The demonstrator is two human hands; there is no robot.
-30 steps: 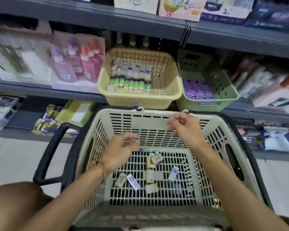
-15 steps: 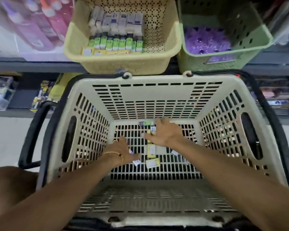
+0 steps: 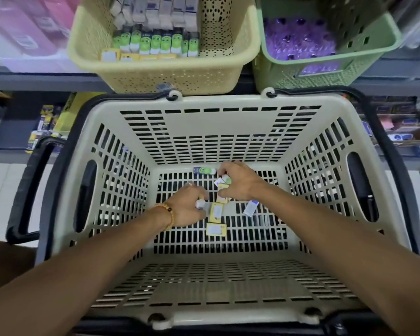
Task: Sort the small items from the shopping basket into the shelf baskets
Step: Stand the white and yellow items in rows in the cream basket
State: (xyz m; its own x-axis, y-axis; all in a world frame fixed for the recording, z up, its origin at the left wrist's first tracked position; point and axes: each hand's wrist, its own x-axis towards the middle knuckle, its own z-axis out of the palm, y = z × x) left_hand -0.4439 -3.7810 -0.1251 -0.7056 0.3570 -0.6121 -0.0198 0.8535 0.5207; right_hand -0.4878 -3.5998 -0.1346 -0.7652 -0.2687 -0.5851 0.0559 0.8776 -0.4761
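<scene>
Both hands are down on the floor of the beige shopping basket (image 3: 218, 132). My left hand (image 3: 188, 206) curls its fingers round a small white item. My right hand (image 3: 238, 184) pinches a small white and green item at its fingertips. Loose on the basket floor lie a green-labelled tube (image 3: 203, 170), two yellow-edged packets (image 3: 216, 229), (image 3: 216, 211) and a white and blue eraser (image 3: 249, 207). Above, the yellow shelf basket (image 3: 155, 71) holds rows of green-labelled tubes, white boxes and yellow packets. The green shelf basket (image 3: 330, 66) to its right holds purple items.
The shopping basket's black handles (image 3: 29, 180) hang down on both sides. Grey shelf edges (image 3: 41, 80) run behind the two shelf baskets, with pink bottled goods at upper left and boxed goods on the lower shelf at both sides.
Both hands dropped from above the basket rim down to its floor and closed on small items. The camera tilted down and moved closer to the basket.
</scene>
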